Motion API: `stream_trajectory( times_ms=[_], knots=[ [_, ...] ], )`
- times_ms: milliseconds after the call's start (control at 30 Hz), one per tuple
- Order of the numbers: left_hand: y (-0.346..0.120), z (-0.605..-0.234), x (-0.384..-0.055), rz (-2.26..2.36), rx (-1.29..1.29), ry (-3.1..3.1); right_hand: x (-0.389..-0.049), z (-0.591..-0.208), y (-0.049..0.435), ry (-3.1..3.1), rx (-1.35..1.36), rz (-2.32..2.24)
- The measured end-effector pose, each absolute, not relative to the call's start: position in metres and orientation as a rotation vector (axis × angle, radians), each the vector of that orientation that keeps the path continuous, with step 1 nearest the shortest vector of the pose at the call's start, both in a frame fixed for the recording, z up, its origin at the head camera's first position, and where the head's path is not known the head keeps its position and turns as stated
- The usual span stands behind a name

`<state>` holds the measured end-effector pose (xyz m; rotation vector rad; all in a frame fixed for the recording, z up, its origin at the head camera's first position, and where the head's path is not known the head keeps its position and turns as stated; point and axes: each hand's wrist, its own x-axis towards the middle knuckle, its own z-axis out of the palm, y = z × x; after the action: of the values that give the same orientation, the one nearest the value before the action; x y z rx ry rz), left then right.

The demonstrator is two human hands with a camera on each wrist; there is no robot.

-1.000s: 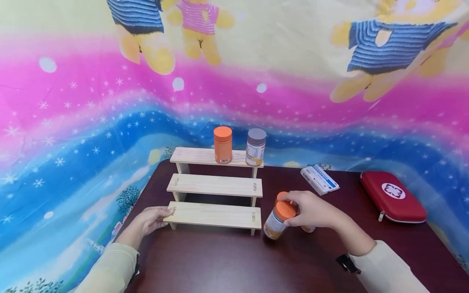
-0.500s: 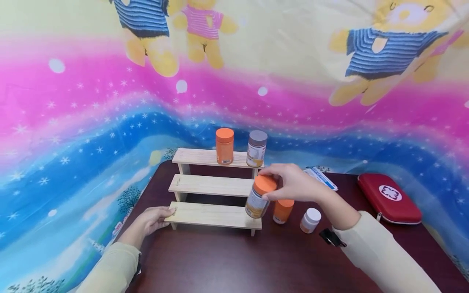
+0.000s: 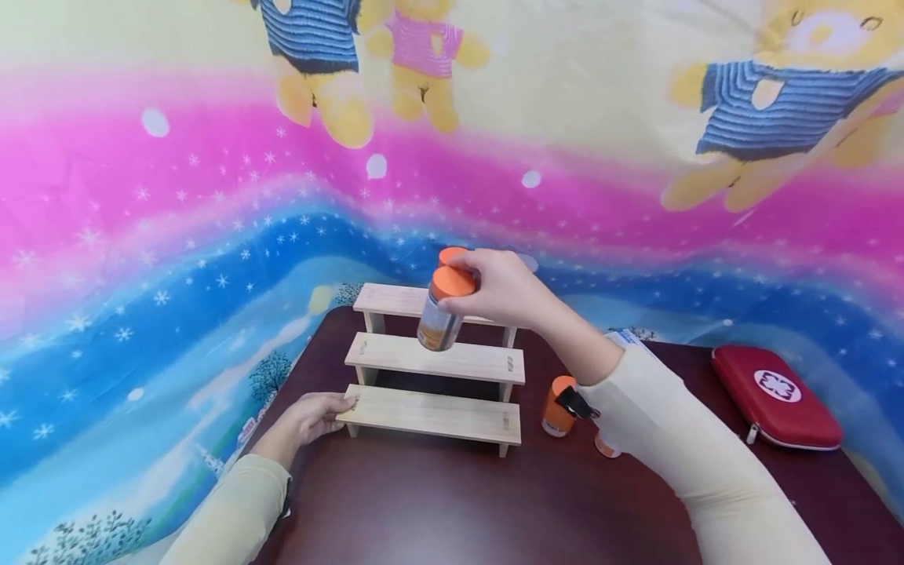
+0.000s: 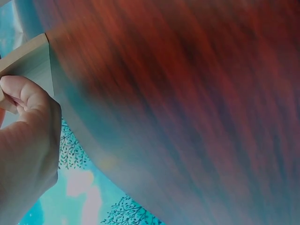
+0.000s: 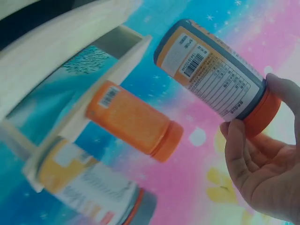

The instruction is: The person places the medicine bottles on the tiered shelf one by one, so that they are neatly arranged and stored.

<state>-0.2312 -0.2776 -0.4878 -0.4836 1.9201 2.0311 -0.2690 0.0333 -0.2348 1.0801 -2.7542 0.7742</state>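
My right hand (image 3: 504,290) grips a supplement bottle (image 3: 439,322) by its orange cap, thumb and fingers around the lid. The bottle is tilted in front of the top tier of a three-tier wooden display stand (image 3: 431,412). At the stand's lowest tier, my left hand (image 3: 311,420) pinches the left end of the board. On the top tier stand an orange bottle (image 5: 129,122) and a grey-capped bottle (image 5: 89,183), both in the right wrist view. The right hand mostly hides those two in the head view.
To the right of the stand is another orange bottle (image 3: 558,408), with a small white-capped bottle (image 3: 607,446) partly behind the sleeve. A blue-and-white box (image 3: 627,339) lies farther back, mostly covered. The red zip case (image 3: 777,396) lies at the table's right side.
My right hand has lifted the orange-capped bottle from beside the stand, up and leftward to the top tier. The left hand keeps its hold on the lowest board.
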Motion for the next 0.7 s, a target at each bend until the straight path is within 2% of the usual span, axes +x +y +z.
stream_trajectory(
  times_ms=[300,700],
  knots=[
    [-0.279,-0.492,-0.233,2.04,-0.472,1.901,-0.281,-0.209,-0.013,-2.821,0.851,0.804],
    [-0.286,-0.495,-0.239,1.998,-0.429,1.94,-0.311,-0.202,-0.074,-2.852,0.823,0.72]
  ],
)
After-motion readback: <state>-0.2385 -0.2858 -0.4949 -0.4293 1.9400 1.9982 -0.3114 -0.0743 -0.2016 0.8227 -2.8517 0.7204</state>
